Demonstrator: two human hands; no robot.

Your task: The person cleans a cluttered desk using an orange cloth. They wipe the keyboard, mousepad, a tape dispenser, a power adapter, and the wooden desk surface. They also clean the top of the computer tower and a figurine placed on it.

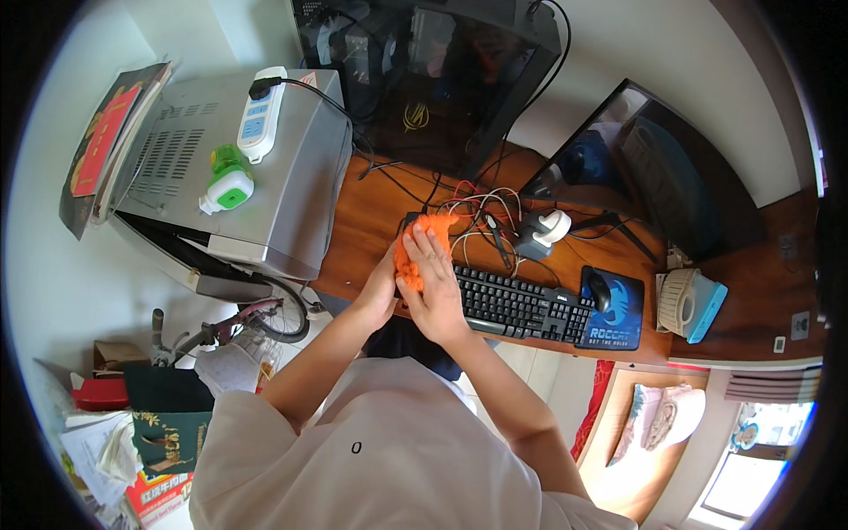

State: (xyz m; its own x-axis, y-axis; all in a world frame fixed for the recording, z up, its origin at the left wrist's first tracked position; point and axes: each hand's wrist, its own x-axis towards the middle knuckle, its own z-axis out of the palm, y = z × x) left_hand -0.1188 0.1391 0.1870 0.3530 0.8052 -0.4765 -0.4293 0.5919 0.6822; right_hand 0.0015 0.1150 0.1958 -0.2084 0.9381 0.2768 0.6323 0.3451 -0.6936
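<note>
An orange fluffy cloth is pressed between my hands above the front of the wooden desk. My right hand lies over the cloth with its fingers spread upward. My left hand grips from the left side, its fingertips hidden behind the cloth. A dark object peeks out at the cloth's upper edge; most of it is covered, so its kind is unclear. Just to the right of my hands is a black Dell keyboard.
A black mouse rests on a blue mouse pad. Tangled cables and a white-and-grey device lie behind the keyboard. A monitor, a computer case and a silver oven-like appliance bearing a power strip surround the desk.
</note>
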